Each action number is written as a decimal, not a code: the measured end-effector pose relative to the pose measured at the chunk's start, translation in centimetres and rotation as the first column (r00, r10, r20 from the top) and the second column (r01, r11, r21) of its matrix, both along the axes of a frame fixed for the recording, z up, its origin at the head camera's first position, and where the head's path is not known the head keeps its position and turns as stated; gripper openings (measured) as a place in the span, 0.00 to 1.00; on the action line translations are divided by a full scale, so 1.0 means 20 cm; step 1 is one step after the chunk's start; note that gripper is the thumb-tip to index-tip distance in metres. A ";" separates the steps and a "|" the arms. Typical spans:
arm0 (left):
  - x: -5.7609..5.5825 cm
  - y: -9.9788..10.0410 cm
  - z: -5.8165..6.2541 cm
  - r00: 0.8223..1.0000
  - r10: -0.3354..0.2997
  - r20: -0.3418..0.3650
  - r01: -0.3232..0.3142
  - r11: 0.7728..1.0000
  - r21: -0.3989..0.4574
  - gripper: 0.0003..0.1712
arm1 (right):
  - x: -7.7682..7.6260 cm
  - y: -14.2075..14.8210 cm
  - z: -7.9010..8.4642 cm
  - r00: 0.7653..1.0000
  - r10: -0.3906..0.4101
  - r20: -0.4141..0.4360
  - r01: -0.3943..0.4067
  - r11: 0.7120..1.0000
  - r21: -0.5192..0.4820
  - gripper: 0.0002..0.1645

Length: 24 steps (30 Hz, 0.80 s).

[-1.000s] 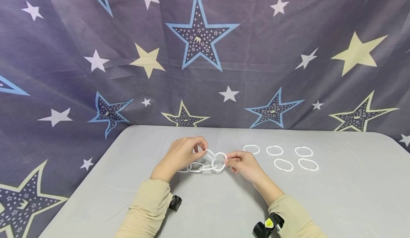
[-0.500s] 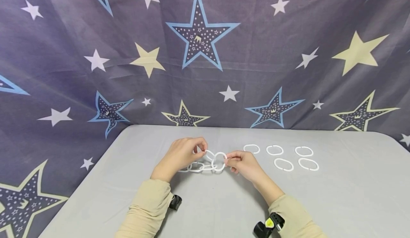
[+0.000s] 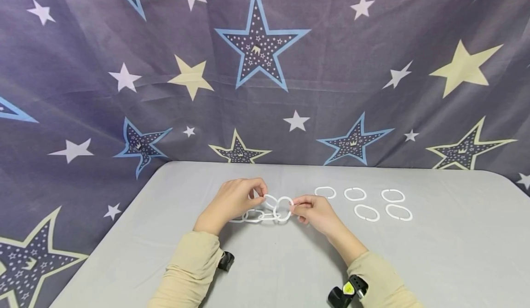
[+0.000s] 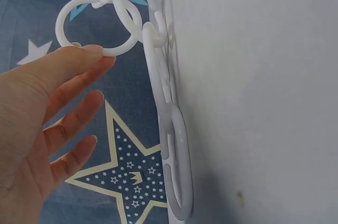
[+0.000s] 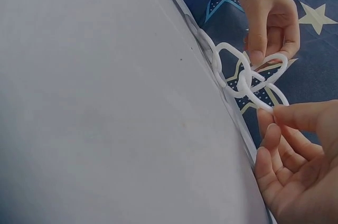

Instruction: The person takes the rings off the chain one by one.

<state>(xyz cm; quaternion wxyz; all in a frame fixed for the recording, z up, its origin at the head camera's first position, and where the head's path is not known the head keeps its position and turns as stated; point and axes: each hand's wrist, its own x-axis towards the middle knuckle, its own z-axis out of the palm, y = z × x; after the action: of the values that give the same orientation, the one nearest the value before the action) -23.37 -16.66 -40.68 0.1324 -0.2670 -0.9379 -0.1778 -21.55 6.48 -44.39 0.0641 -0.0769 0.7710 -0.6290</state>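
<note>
My left hand (image 3: 236,201) pinches a white plastic chain link (image 4: 59,23) between thumb and index finger, its other fingers spread loosely. In the right wrist view, my right hand (image 5: 301,155) grips a second white link (image 5: 257,101) with thumb and fingertips. These two links cross each other; whether the left one's gap has fully passed over the other, I cannot tell. From the right-hand link, a chain of joined white links (image 4: 186,171) runs left along the table below my left hand. Part of that chain is hidden behind the left hand in the head view.
Several loose white oval links (image 3: 367,220) lie apart on the grey tabletop (image 3: 447,252), right of my right hand. A dark curtain (image 3: 314,96) printed with stars hangs behind the table's back edge. Wrist cameras (image 3: 340,297) sit on both sleeves.
The link in my left hand has turned slightly, showing a rounder face, and its held end has shifted a little left. My right hand and the chain look almost still.
</note>
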 end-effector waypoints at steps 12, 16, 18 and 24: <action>0.00 0.00 0.00 1.000 -0.012 -0.006 0.012 1.000 -0.021 0.10 | 0.00 0.00 0.00 1.000 0.000 0.022 0.000 1.000 -0.015 0.12; 0.00 0.00 0.00 1.000 -0.005 -0.009 0.005 1.000 -0.019 0.11 | 0.00 0.00 0.01 1.000 0.005 0.029 -0.004 1.000 -0.024 0.12; 0.00 0.00 0.00 1.000 -0.002 -0.009 0.002 1.000 -0.020 0.11 | 0.01 0.00 0.01 1.000 0.005 0.031 -0.004 1.000 -0.027 0.13; 0.00 -0.01 0.01 1.000 0.004 -0.014 -0.004 1.000 -0.014 0.10 | 0.01 0.01 0.01 0.999 0.005 0.034 -0.004 1.000 -0.026 0.12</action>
<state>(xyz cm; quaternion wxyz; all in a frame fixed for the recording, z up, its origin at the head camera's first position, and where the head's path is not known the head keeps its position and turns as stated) -23.36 -16.78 -40.48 0.1375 -0.2672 -0.9387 -0.1692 -21.42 6.61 -44.19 0.0774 -0.0688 0.7615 -0.6399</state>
